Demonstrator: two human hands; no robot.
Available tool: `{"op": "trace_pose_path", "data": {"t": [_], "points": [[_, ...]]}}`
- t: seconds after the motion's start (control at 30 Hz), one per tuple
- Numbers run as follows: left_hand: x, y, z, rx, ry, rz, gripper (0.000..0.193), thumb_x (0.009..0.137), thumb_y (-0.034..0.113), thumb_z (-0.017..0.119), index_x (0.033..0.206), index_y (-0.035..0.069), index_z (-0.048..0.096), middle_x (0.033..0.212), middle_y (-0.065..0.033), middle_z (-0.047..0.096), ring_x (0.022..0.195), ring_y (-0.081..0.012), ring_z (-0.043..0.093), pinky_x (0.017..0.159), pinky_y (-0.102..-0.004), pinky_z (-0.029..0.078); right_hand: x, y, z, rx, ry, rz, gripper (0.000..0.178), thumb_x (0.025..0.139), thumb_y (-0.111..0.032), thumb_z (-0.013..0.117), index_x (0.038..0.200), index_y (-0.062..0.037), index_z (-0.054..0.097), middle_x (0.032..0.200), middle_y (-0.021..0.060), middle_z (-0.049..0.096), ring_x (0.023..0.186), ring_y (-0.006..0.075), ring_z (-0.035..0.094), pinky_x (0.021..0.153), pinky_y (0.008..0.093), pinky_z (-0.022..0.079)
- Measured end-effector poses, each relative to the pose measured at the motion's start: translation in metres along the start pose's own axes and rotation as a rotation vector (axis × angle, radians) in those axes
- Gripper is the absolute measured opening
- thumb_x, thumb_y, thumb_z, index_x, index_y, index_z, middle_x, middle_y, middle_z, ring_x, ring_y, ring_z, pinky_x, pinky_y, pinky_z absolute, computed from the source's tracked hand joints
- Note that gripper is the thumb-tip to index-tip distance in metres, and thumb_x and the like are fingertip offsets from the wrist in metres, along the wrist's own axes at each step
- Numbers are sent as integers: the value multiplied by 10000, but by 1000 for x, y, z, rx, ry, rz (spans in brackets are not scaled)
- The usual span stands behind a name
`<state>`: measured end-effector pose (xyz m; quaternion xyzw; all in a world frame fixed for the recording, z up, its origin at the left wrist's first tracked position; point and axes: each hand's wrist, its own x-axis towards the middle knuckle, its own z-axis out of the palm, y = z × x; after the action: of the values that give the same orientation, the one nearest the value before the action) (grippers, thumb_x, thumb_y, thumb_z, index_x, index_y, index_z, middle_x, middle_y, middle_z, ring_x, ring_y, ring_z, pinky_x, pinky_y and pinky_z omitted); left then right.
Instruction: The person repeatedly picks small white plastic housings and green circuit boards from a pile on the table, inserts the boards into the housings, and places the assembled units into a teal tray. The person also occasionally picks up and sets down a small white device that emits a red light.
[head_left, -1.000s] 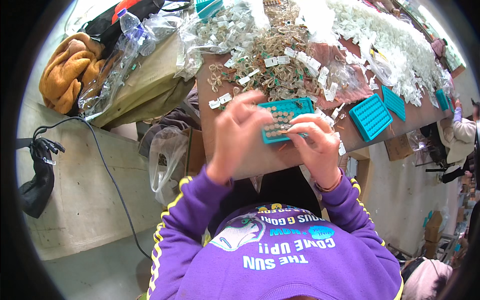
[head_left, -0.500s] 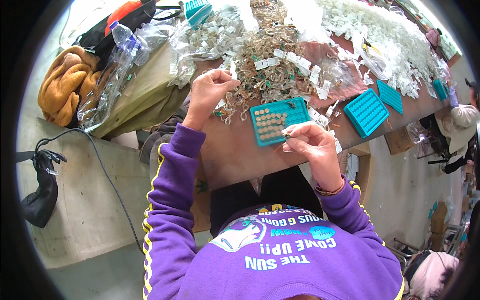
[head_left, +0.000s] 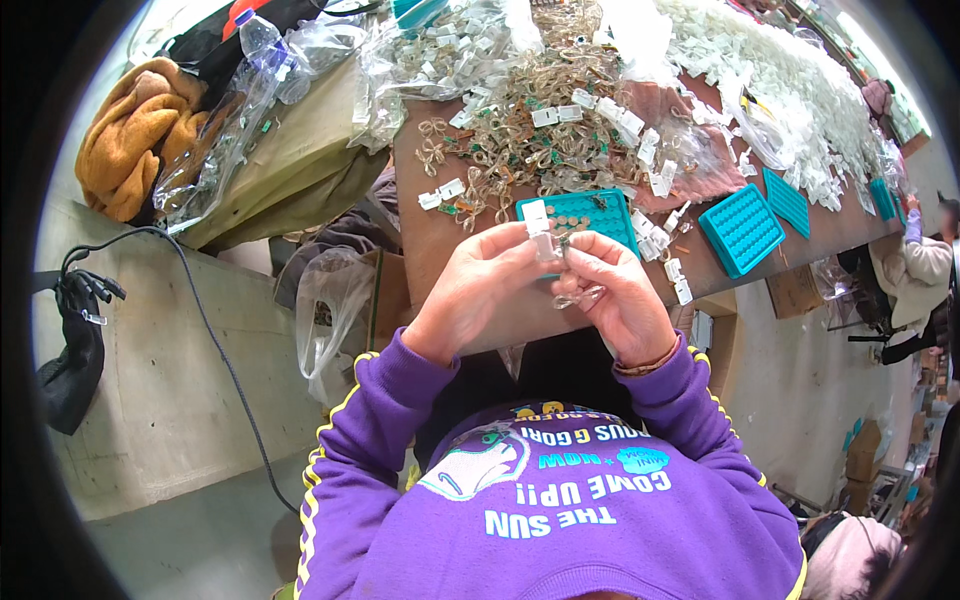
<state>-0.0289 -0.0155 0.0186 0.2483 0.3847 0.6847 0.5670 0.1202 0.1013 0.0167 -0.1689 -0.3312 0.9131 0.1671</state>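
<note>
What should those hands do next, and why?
Maybe guide the clear looped cord in the right hand toward the white plastic piece in the left hand, because both are pinched close together; I can't tell whether they touch.

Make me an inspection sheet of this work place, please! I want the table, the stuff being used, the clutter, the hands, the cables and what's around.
Surface: brown tabletop, heavily covered toward its far side.
Things in use: white rectangular plastic piece; small clear looped cord; teal rectangular tray holding round tan pieces, partly hidden by the hands.
Clutter: tangled heap of clear cord loops; big pile of whitish plastic bits; second teal rectangular tray to the right.
Hands: left hand pinches the white piece; right hand pinches the cord, close by.
Cables: thin black cable, curving down at left.
Surroundings: mustard-yellow cloth and blue-capped clear plastic bottle at left; another person at far right.
</note>
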Motion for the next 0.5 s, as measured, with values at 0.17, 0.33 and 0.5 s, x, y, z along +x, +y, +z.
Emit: {"op": "trace_pose_path", "data": {"t": [0.17,0.33,0.5], "points": [[-6,-11,-3,94,83,53,271,941,112,594,1187,4,559,1141,-73,617,1037,-135,602,919,-283,491,1,5,-3,-14,-47,32,178,902,-99,640,1044,-1,596,948,57,658,709,83,619,686,243,534],[-8,-21,-1,112,183,136,199,904,97,647,1073,7,592,1037,-52,652,986,-109,607,884,-266,488,1,10,-5,-22,-38,52,181,896,-102,648,1038,4,612,941,50,659,694,78,608,686,234,531],[-9,-24,5,311,274,258,173,836,33,698,984,5,613,932,-50,683,857,-92,628,780,-237,511,-1,13,-3,-169,-9,6,197,879,-129,674,1009,13,631,898,40,668,716,70,614,675,222,525]]}}
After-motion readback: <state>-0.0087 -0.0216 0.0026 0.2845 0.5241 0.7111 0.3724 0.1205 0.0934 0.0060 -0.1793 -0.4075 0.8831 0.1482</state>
